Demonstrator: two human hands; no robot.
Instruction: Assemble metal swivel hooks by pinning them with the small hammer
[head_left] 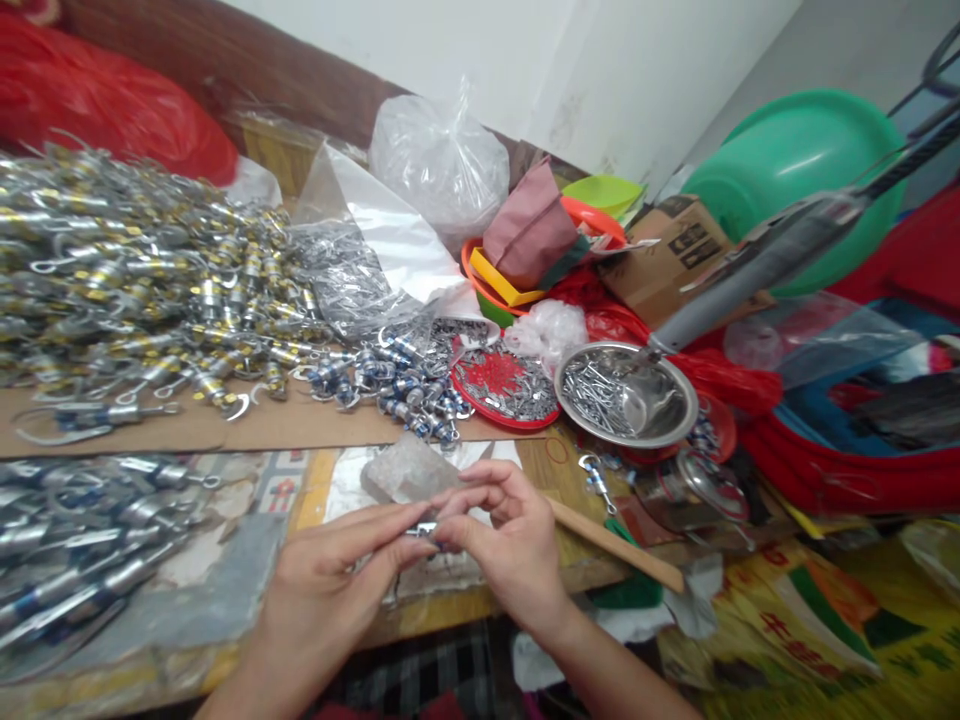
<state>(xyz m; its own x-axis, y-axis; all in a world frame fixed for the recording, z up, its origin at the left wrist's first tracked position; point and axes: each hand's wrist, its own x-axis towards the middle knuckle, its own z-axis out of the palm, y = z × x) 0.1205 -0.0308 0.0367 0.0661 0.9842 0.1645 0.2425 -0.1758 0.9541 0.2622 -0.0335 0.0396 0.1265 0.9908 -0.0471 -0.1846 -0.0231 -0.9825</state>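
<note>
Near the table's front edge, my left hand and my right hand meet fingertip to fingertip. Both pinch a small shiny metal part, mostly covered by the fingers, so its exact kind does not show. Just behind them lies a rough, translucent whitish block on a pale sheet. A flat wooden handle sticks out to the right of my right hand. One blue and silver metal fitting with a hook lies beyond that handle.
A large heap of yellow and silver hooked fittings covers the back left. Blue fittings lie front left, others mid-table. A red tray of small metal pieces adjoins a steel bowl of pins. A grey rod-shaped tool slants above it.
</note>
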